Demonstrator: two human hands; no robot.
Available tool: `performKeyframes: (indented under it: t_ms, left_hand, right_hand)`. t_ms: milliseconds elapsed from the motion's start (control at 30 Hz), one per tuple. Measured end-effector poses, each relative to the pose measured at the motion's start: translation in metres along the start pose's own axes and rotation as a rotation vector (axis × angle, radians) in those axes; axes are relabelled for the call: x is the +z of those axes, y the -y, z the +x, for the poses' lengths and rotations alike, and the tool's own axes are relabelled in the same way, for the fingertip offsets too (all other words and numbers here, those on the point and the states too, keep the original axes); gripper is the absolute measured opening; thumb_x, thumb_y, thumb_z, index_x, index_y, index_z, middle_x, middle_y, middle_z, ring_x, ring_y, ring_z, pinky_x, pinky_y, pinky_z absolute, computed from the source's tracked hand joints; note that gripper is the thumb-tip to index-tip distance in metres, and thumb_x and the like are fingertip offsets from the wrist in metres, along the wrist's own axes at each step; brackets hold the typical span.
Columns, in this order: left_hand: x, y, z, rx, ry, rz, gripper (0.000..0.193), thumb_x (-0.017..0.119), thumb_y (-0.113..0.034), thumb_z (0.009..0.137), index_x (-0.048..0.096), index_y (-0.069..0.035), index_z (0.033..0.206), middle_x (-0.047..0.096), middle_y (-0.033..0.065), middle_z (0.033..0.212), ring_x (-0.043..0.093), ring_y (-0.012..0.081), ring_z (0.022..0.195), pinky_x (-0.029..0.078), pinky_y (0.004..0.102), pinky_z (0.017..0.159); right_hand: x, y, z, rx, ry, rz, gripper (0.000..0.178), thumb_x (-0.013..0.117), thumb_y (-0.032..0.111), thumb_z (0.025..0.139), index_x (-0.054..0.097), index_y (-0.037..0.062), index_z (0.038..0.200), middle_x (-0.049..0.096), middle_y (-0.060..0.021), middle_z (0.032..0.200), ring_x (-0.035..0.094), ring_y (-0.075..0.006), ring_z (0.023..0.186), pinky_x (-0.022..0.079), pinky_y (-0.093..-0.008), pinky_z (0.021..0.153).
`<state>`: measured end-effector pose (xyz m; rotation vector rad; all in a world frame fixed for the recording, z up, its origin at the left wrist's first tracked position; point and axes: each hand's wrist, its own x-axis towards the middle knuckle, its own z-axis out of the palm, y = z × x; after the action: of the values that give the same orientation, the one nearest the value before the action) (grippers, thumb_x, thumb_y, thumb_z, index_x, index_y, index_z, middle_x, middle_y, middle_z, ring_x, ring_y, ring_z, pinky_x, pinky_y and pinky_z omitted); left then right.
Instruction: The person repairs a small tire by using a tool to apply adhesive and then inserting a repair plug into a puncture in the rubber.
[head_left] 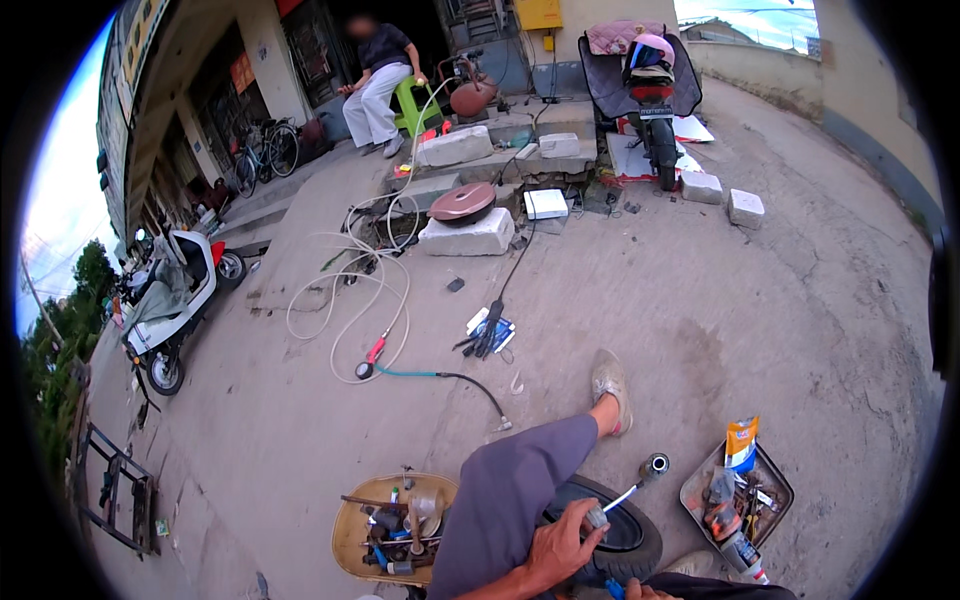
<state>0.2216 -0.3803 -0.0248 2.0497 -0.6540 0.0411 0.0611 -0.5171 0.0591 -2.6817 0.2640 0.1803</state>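
Near the lower edge, my left hand (562, 545) is closed around a small grey piece (597, 518). A thin white rod (622, 498) runs from that piece toward a small round open-topped container (655, 465) on the ground. Below this hand lies a wheel with a black tyre (648, 545), partly covered by my leg and hand. My right hand (648, 592) is cut off by the bottom edge, its fingers curled next to a blue object (615, 588). What that blue object is, I cannot make out.
A tan basin of tools (350, 490) stands left of my leg; a tray of tools (690, 492) lies right. Ahead are an air hose with a gauge (364, 370), black cables (492, 325) and stone blocks (467, 236). Scooters flank the area; a seated person (380, 85) is farther back.
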Motion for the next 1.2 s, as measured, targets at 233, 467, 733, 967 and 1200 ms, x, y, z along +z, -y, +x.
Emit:
performKeyframes:
  t_ms: [233,467,733,967,1200]
  left_hand:
    - [-0.002,0.003,-0.011,0.042,0.049,0.027,0.05,0.076,-0.02,0.093,0.052,-0.005,0.135,0.069,0.0122,0.116,0.073,0.0259,0.077,0.058,0.0387,0.063]
    - [0.0,-0.004,0.004,-0.047,0.063,0.129,0.055,0.08,-0.022,0.084,0.059,-0.009,0.133,0.071,0.0123,0.116,0.074,0.0285,0.08,0.058,0.0411,0.07]
    - [0.0,0.014,0.003,-0.05,-0.002,-0.036,0.053,0.074,-0.003,0.096,0.044,0.0,0.14,0.069,0.0146,0.118,0.065,0.0134,0.067,0.051,0.028,0.058]
    - [-0.005,0.003,0.001,-0.113,0.006,-0.074,0.054,0.075,-0.008,0.097,0.044,0.0,0.141,0.067,0.0196,0.122,0.064,0.0101,0.069,0.05,0.0253,0.058]
    - [-0.007,0.006,0.002,-0.188,-0.021,-0.108,0.055,0.075,-0.009,0.097,0.044,-0.001,0.141,0.067,0.0194,0.126,0.064,0.0102,0.071,0.049,0.0239,0.059]
  right_hand:
    - [0.032,-0.004,0.002,-0.034,0.124,-0.161,0.021,0.066,0.023,0.092,0.065,0.0025,0.096,0.069,-0.0176,0.076,0.068,-0.0353,0.062,0.053,-0.0456,0.055]
    - [0.038,-0.031,0.019,0.619,0.276,1.263,0.037,0.066,0.032,0.1,0.071,-0.0011,0.083,0.058,-0.0029,0.063,0.054,-0.011,0.055,0.041,-0.032,0.049]
    - [-0.007,0.013,0.0,0.093,0.045,0.123,0.027,0.067,0.022,0.097,0.057,0.0023,0.082,0.063,-0.0185,0.06,0.062,-0.0402,0.052,0.047,-0.0485,0.048]
    - [-0.009,0.026,0.0,0.112,0.118,0.041,0.023,0.068,0.021,0.098,0.058,0.0026,0.088,0.063,-0.0168,0.065,0.063,-0.037,0.054,0.046,-0.0462,0.049]
    - [0.009,0.019,0.015,0.121,0.056,0.149,0.03,0.066,0.022,0.097,0.056,0.0015,0.078,0.06,-0.0177,0.055,0.06,-0.0398,0.048,0.045,-0.0483,0.047]
